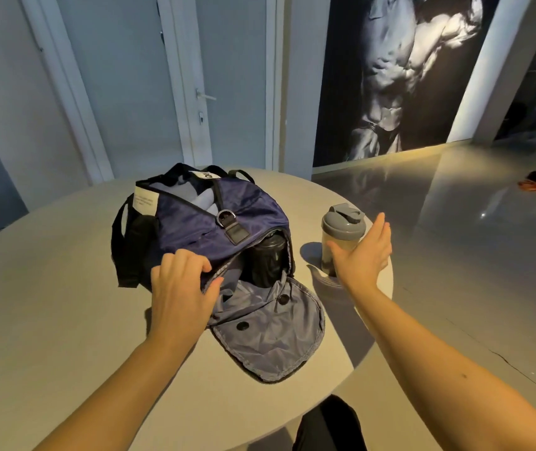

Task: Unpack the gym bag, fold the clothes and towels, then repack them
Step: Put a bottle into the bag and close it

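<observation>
Navy gym bag [201,222], centre of round table [48,288], end flap [270,333] folded open; dark container [268,258], possibly a bottle, inside. Left hand [180,284]: fingers curled, gripping the opening's edge. Right hand [362,255]: fingers straight, together, beside grey-lidded shaker [341,229].

Navy bag [195,222] on table [48,304], end flap [270,336] open flat, dark jar [268,258] inside; left hand [180,284] grips bag edge; right hand [364,255] spread flat just beside shaker [341,232], contact unclear.
</observation>
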